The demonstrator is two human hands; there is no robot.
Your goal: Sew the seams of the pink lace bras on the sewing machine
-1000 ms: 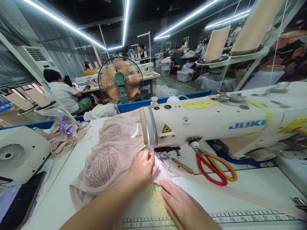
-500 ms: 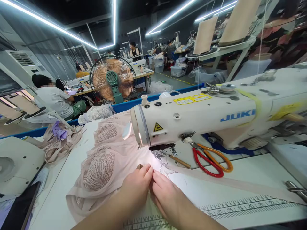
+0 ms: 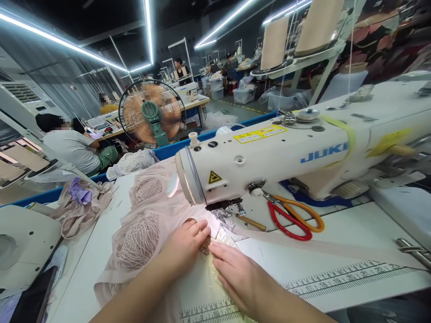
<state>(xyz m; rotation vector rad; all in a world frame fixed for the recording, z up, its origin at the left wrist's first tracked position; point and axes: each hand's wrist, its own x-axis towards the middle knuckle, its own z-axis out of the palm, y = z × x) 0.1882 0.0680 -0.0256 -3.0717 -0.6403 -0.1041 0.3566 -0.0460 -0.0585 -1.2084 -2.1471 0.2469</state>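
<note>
A pale pink lace bra (image 3: pixel 141 233) lies on the white sewing table (image 3: pixel 303 269), its edge running under the foot of a white JUKI sewing machine (image 3: pixel 269 157). My left hand (image 3: pixel 185 244) rests on the fabric just in front of the needle, its fingers curled and pressing the cloth down. My right hand (image 3: pixel 239 276) lies flat beside it, fingers stretched out on the fabric and a clear shiny patch. A thin pink strap (image 3: pixel 319 249) trails to the right across the table.
Red and orange scissors (image 3: pixel 292 217) and a wooden-handled tool (image 3: pixel 251 222) lie under the machine arm. More pink garments (image 3: pixel 81 206) are heaped at left beside another machine (image 3: pixel 23 242). A fan (image 3: pixel 151 112) and seated workers (image 3: pixel 72 146) are behind. A ruler strip (image 3: pixel 336 278) runs along the table's front.
Both hands have shifted slightly away from the needle and back again; the right hand now lies flatter on the fabric. The camera has swung a little to the right.
</note>
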